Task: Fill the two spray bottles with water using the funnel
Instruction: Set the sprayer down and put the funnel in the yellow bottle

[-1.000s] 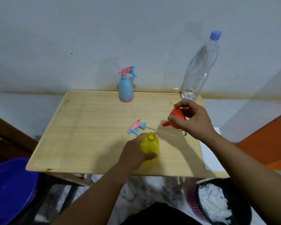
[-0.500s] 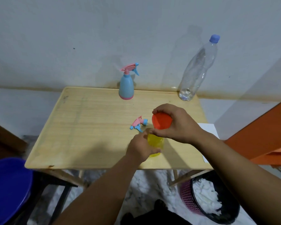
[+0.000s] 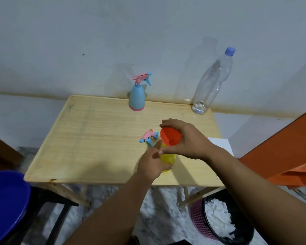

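Two spray bottles stand on the wooden table: a blue one at the far edge with its sprayer on, and a yellow one near the front edge, gripped round its body by the left hand. The right hand pinches the rim of the one orange funnel sitting on top of the yellow bottle. One loose sprayer head lies just left of the funnel, and one clear water bottle with a blue cap stands at the far right corner.

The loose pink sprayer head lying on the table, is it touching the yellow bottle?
Apart. The head view shows bare table between the sprayer head and the yellow bottle, which the left hand holds.
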